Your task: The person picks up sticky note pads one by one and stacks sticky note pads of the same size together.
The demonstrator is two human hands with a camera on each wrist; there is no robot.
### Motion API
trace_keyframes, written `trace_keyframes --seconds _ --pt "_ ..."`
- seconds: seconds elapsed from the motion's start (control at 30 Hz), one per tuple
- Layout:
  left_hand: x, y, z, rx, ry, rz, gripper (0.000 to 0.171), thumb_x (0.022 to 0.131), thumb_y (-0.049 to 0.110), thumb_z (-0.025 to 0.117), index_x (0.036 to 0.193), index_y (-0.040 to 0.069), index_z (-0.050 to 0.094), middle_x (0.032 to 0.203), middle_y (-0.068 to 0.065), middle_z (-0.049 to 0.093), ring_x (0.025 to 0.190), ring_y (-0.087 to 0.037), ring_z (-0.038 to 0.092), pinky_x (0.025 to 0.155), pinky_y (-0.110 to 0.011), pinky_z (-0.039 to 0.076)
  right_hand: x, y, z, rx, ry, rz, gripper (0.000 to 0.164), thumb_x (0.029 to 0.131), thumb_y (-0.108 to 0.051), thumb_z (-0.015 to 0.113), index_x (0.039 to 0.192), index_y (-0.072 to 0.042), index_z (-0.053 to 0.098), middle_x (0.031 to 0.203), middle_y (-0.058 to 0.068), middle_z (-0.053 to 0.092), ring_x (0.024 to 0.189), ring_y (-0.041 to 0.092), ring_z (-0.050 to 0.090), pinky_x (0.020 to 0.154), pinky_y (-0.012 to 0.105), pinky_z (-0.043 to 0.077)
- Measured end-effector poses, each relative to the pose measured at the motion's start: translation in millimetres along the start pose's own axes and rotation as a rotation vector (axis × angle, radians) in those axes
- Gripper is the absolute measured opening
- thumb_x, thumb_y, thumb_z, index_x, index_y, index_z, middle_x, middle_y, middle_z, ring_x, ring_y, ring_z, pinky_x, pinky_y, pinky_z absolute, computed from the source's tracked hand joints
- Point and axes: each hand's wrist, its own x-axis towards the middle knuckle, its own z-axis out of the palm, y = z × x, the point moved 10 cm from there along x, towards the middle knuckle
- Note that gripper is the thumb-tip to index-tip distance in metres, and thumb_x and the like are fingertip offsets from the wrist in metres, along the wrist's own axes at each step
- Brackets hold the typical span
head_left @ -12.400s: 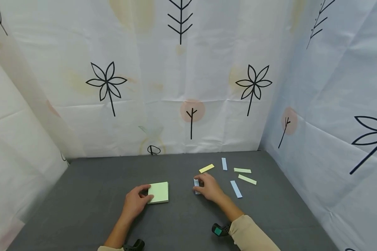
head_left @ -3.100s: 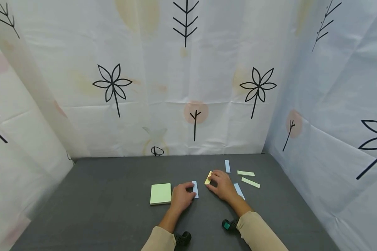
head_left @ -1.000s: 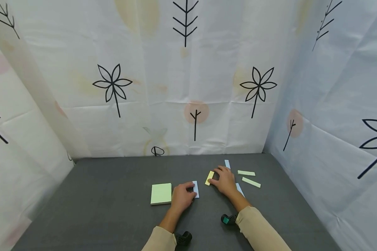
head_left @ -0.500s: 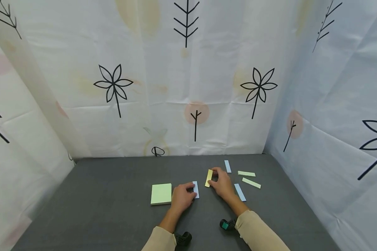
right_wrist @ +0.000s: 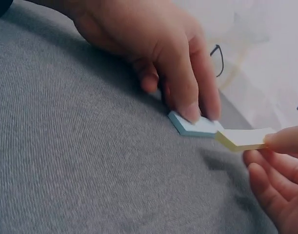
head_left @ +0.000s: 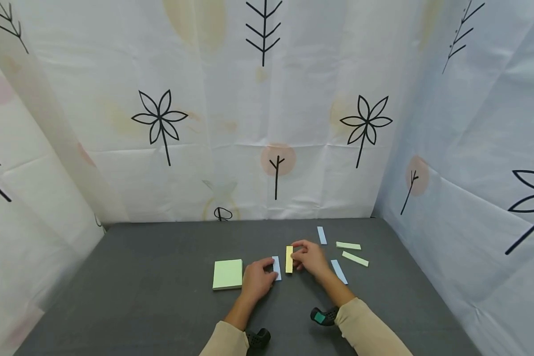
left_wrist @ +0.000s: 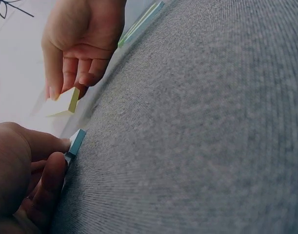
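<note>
On the grey table (head_left: 151,296) in the head view, we find the left hand (head_left: 257,281) just beside a square green pad (head_left: 227,274), its thumb and a finger pinching the left side of a blue strip (head_left: 277,268). Across a narrow gap, the right hand (head_left: 311,258) pinches a yellow strip (head_left: 289,259), which lies to the left of its fingertips. Farther right we see two more blue strips (head_left: 322,235) and two pale green strips (head_left: 355,259).

From the left wrist, we see the yellow strip at the right thumb and fingers, and the blue strip's end jutting beyond the left fingertips.

From the right wrist, we see left fingertips on the flat blue strip; the yellow strip, gripped at one end, hangs above its shadow.
</note>
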Motion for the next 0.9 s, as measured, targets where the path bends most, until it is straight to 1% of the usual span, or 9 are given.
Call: trace_keyframes --seconds 0.1,0.2,0.37,0.43,0.6,0.9 --pt "-0.8 1.6 0.7 -0.040 -0.031 0.005 0.032 0.083 0.009 0.071 0.115 0.004 0.070 0.078 -0.001 0.065 0.048 -0.006 0.052 0.050 -0.025 0.045 0.3 4.5 13.0 0.015 -0.090 0.037 0.028 0.084 0.006 0.068 0.111 0.007 0.063 0.067 0.009 0.064 0.053 0.017 0.061 0.048 0.032 0.051" --pt "-1.6 2.9 1.4 -0.063 -0.055 0.004 0.032 0.086 0.009 0.069 0.117 0.003 0.069 0.077 -0.001 0.063 0.045 -0.005 0.052 0.047 -0.024 0.045 0.8 7.6 21.4 0.023 -0.127 0.054 0.029 0.083 0.006 0.068 0.112 0.009 0.062 0.067 0.011 0.064 0.053 0.017 0.060 0.048 0.032 0.052" --pt "-1.6 1.7 1.8 -0.051 -0.057 -0.010 0.033 0.086 0.010 0.070 0.119 0.004 0.068 0.075 0.001 0.061 0.045 -0.005 0.052 0.046 -0.024 0.045 0.6 4.7 29.2 0.022 -0.135 0.059 0.028 0.083 0.008 0.067 0.111 0.011 0.062 0.066 0.009 0.064 0.051 0.014 0.059 0.047 0.030 0.052" --pt "-1.6 1.5 2.1 -0.056 -0.051 -0.007 0.034 0.086 0.009 0.070 0.119 0.003 0.068 0.071 0.002 0.060 0.045 -0.006 0.052 0.045 -0.024 0.045 0.5 2.3 31.1 0.007 -0.138 0.051 0.028 0.083 0.009 0.066 0.110 0.011 0.062 0.066 0.008 0.064 0.050 0.014 0.058 0.047 0.029 0.052" --pt "-1.8 0.0 3.7 -0.065 -0.051 -0.024 0.035 0.086 0.009 0.069 0.121 0.004 0.067 0.062 0.006 0.055 0.044 -0.006 0.052 0.044 -0.025 0.044 0.3 -1.4 33.2 -0.059 -0.138 0.029 0.026 0.083 0.009 0.066 0.108 0.011 0.063 0.066 0.008 0.064 0.049 0.014 0.059 0.046 0.029 0.051" --pt "-0.9 -3.3 5.0 -0.059 -0.045 -0.051 0.038 0.086 0.012 0.070 0.124 0.007 0.067 0.061 0.008 0.056 0.044 -0.005 0.052 0.044 -0.025 0.044 -0.6 -7.7 38.2 -0.164 -0.145 0.005 0.022 0.082 0.009 0.067 0.104 0.008 0.065 0.064 0.006 0.064 0.049 0.012 0.060 0.048 0.030 0.053"
